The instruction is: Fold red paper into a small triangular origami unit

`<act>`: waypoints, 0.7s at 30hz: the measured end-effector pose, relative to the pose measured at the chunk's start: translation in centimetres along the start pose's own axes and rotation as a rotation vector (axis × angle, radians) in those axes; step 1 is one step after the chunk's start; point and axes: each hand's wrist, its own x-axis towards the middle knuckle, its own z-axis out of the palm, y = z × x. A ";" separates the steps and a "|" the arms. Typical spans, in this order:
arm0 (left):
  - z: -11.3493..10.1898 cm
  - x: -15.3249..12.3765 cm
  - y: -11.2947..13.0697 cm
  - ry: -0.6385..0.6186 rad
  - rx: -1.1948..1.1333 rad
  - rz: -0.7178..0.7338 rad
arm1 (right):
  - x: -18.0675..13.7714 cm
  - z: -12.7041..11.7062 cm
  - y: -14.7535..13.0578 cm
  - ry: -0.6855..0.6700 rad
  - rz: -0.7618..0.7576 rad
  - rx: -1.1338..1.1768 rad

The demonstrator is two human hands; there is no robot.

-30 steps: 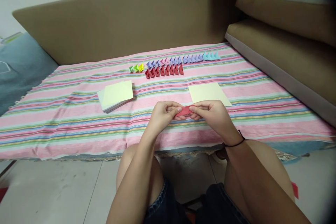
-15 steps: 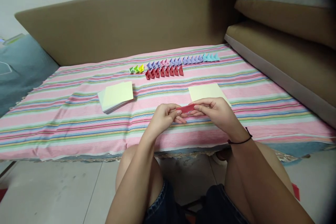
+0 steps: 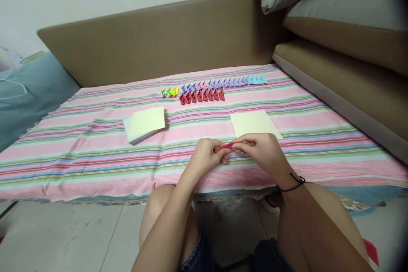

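Observation:
Between my two hands is a small folded piece of red paper (image 3: 225,147), held above the striped cloth. My left hand (image 3: 208,155) pinches its left end. With thumb and fingers closed, my right hand (image 3: 257,146) grips the right end, and most of that end is hidden. Just beyond my right hand lies a pale yellow sheet of paper (image 3: 255,122). Farther back stands a row of red folded paper boats (image 3: 202,96). Behind it runs a longer row of purple, pink and light blue paper boats (image 3: 235,82).
A stack of paper (image 3: 147,122) with a pale yellow top sheet sits on the left. Green and yellow paper boats (image 3: 169,92) stand behind it. The striped cloth (image 3: 105,153) covers the seat up to the brown backrest (image 3: 153,38). Cushions (image 3: 344,68) pile up on the right.
The red paper now looks narrower, and my fingertips have come closer together along it. The whole view has tilted up slightly, so everything sits lower. The paper boats have not moved.

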 end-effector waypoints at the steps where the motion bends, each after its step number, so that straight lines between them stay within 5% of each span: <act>1: -0.1 0.0 0.1 -0.016 -0.045 -0.016 | 0.0 -0.3 0.1 0.027 0.010 0.000; 9: -1.0 -0.4 0.4 -0.040 -0.023 -0.023 | 0.3 -2.0 0.3 0.099 0.056 0.033; 15: -0.8 -0.4 0.4 0.079 0.179 0.073 | 1.1 -1.3 1.0 -0.010 -0.017 0.089; 21: -0.7 -0.2 0.2 0.084 0.265 0.135 | 0.9 -0.3 0.3 0.017 -0.115 -0.057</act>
